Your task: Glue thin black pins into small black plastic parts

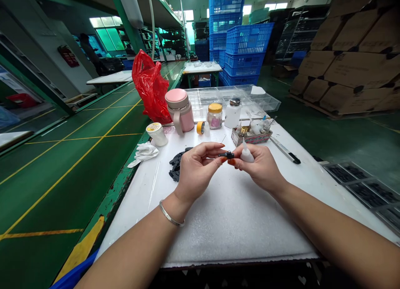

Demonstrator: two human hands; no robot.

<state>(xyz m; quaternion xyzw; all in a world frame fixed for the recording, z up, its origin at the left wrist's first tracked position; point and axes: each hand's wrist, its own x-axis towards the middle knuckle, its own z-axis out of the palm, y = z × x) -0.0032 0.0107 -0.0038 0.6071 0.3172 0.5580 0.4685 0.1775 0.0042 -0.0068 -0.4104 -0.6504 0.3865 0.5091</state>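
Observation:
Over the middle of the white table my left hand (200, 166) is closed, its thumb and fingertips pinching a small black plastic part (227, 155). My right hand (258, 164) is closed too. A small white squeeze bottle with a thin pointed nozzle (246, 155) stands nozzle-up between its thumb and fingers. The right fingertips also meet the right end of the black part. Partly hidden behind my left hand lies a pile of dark plastic parts (175, 166) on the table. Fine details of the held part are too small to make out.
Behind my hands stand a pink mug (184, 114), a yellow-lidded jar (215, 117), a white pump bottle (232, 114) and a box of small bottles (253, 135). A cutter knife (286, 150) lies right; white gloves (143, 153) and a white tub (157, 135) are left.

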